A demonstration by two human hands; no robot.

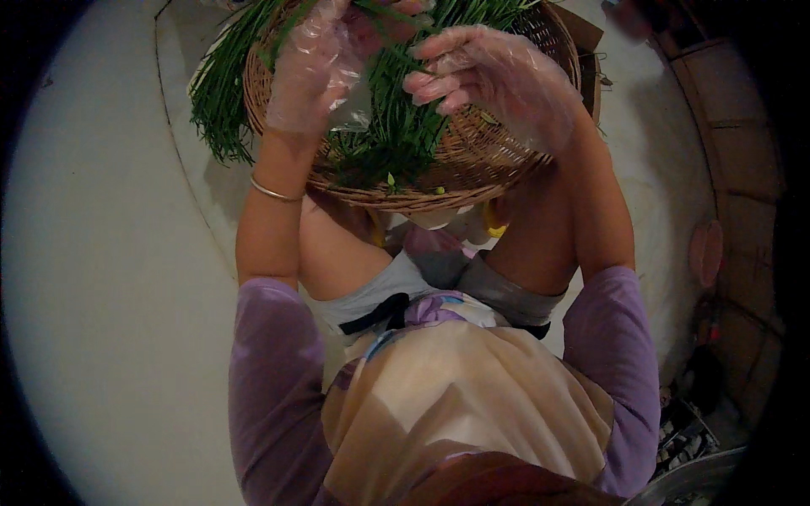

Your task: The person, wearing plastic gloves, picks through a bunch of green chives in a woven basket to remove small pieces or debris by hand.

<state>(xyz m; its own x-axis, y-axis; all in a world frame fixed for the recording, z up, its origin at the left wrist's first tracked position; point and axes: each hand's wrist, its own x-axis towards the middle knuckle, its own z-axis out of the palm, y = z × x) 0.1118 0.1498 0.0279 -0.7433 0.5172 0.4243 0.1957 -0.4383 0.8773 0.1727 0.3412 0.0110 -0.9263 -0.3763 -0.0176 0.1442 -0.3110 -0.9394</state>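
A round wicker basket (506, 167) rests before me over my knees, with long green chive-like leaves (405, 126) lying in it. My left hand (323, 63), in a clear plastic glove, is over the basket's left side; a few green blades (380, 16) pass between its fingers. Above the right half of the basket is my right hand (500, 79), gloved the same way, its fingers curled toward the left hand. A thin blade reaches its fingertips, but whether they grip it is unclear. Another bunch of green leaves (224, 107) hangs outside the basket's left rim.
Pale floor (107, 253) spreads out on the left. A cardboard box (585, 38) stands behind the basket on the right. Brown tiles or panels (747, 164) run along the right side, with a pink object (705, 253) beside them. A metal rim (696, 474) shows at lower right.
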